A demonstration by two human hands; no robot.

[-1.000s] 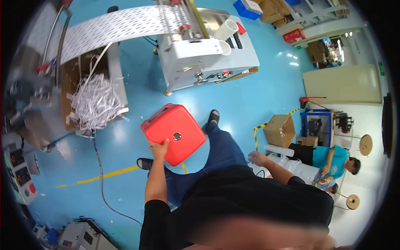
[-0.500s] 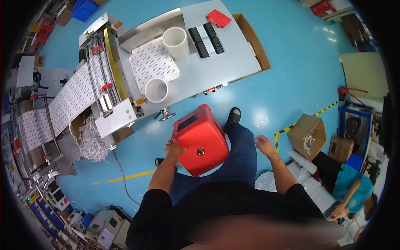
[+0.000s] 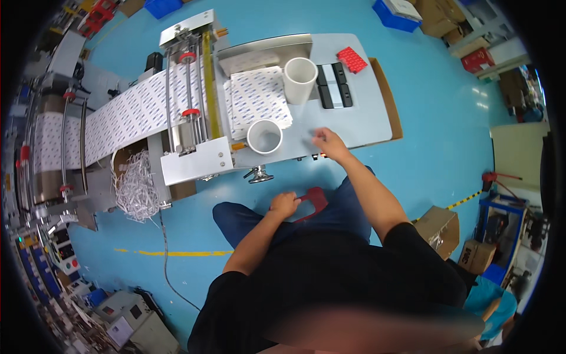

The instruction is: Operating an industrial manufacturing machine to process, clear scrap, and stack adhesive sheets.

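Observation:
My left hand is low between my knees, its fingers curled at the left edge of a red plastic stool. Most of the stool is hidden under my legs and body. Over the front edge of the grey machine table, my right hand reaches out with loosely bent fingers and nothing visible in them. Left of that hand stands a white cylindrical container. A taller white container is behind it, beside a stack of printed white sheets.
A roller machine feeds a printed web from the left. Two black blocks and a red bumpy piece lie on the table. A metal crank sticks out below its edge. Shredded strips hang at left; a cardboard box stands right.
I have lowered myself onto the stool and moved nearer the table. My right hand has gone from beside my thigh up to the table edge. My left hand stays at the stool.

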